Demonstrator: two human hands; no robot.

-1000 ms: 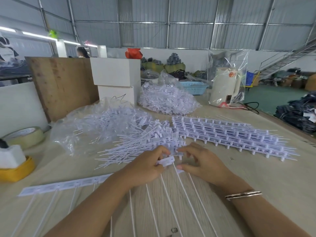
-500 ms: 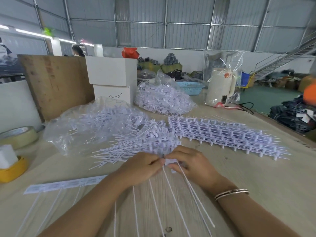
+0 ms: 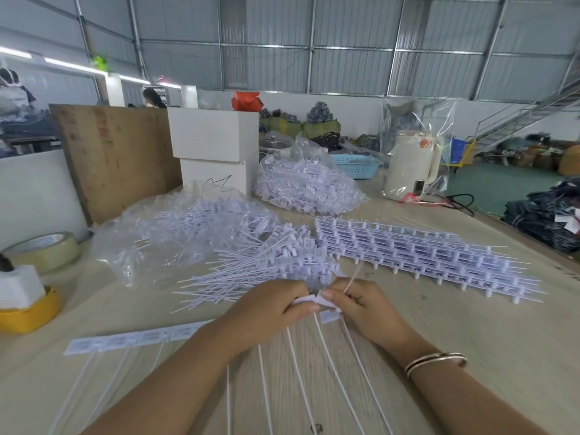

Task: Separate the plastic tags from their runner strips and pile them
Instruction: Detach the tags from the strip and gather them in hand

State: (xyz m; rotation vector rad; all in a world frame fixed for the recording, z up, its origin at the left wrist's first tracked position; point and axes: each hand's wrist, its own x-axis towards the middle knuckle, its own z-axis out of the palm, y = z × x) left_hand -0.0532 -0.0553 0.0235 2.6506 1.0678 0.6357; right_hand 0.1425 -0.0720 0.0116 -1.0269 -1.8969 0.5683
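Both hands meet at the middle of the wooden table (image 3: 455,324), fingers curled and pinching white plastic tags. The left hand (image 3: 270,312) pinches one flat tag (image 3: 303,300) between thumb and fingertips, its near edge poking out toward the right. The right hand (image 3: 364,309) pinches the neighbouring tag (image 3: 326,301), so the two pieces touch end to end right between the two grips; a thin white tail (image 3: 353,275) sticks up from between the right fingers. Long white tails (image 3: 326,356) run from under the hands toward the near table edge. A runner strip (image 3: 131,337) with tags attached lies flat to the left of the left forearm, apart from the hands. Just beyond the knuckles sits a loose pile of separated tags (image 3: 266,262), and to its right a stack of runner strips (image 3: 423,255). Farther back lie two clear bags of tags (image 3: 175,233), and a tape roll (image 3: 47,251) rests at the far left.
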